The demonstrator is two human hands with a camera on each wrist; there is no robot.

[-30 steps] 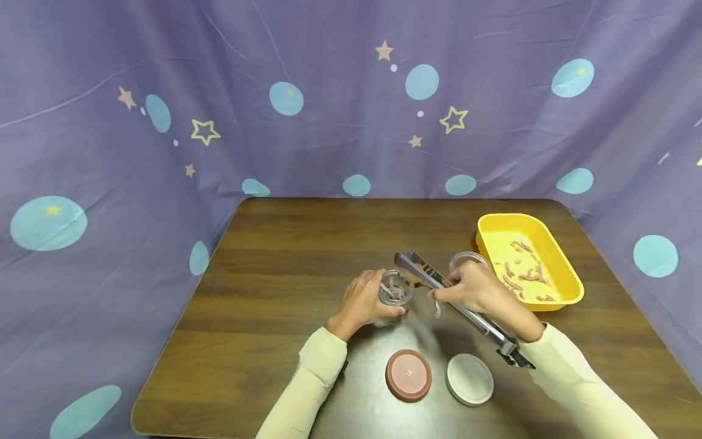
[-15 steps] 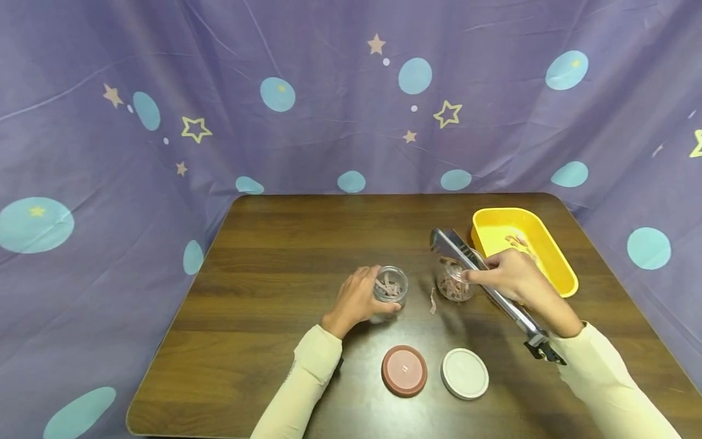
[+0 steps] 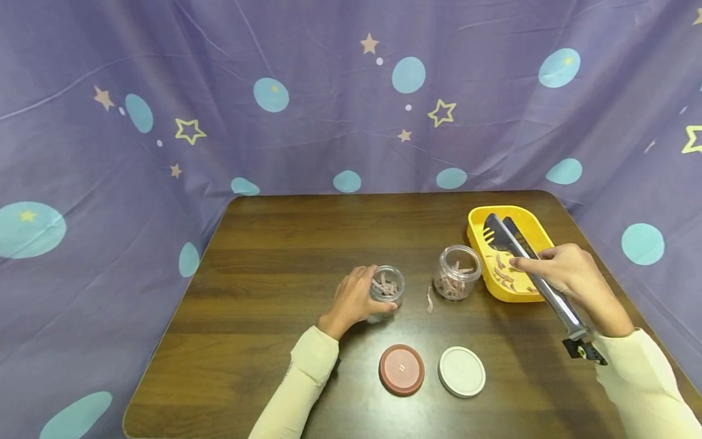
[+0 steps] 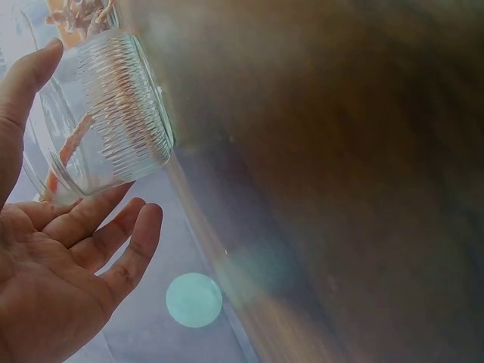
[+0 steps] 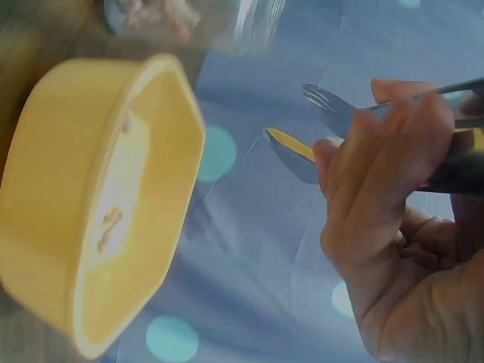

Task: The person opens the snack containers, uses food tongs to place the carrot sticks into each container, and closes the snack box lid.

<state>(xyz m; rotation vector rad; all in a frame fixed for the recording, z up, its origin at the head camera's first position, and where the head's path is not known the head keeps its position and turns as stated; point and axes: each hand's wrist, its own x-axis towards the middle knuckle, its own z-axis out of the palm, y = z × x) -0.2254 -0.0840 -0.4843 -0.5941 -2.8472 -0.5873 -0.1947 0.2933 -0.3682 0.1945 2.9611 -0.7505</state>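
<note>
My left hand [image 3: 353, 299] grips a small glass jar [image 4: 113, 113] with ribbed sides, thumb on one side and fingers on the other. Several pinkish-brown strips lie inside it. In the right hand [image 3: 573, 277] is a pair of metal tongs [image 3: 554, 299], one end shaped like a fork and the other like a spoon. Their spread tips hang over the yellow tub [image 5: 53, 166], apart from each other with nothing visible between them. Loose strips [image 3: 501, 274] lie in the tub. Between the hands stands a second glass jar [image 3: 457, 274], uncapped, holding more strips.
A single strip [image 3: 429, 300] lies on the brown wooden table [image 3: 263, 262] between the two jars. Nearer the front are a reddish lid [image 3: 401, 370] and a whitish lid [image 3: 462, 372]. A purple curtain [image 3: 307, 146] hangs behind the table.
The right hand has carried the tongs rightward from the left jar, past the second jar, to above the tub. One strip now lies on the table. My left hand keeps its hold on the jar.
</note>
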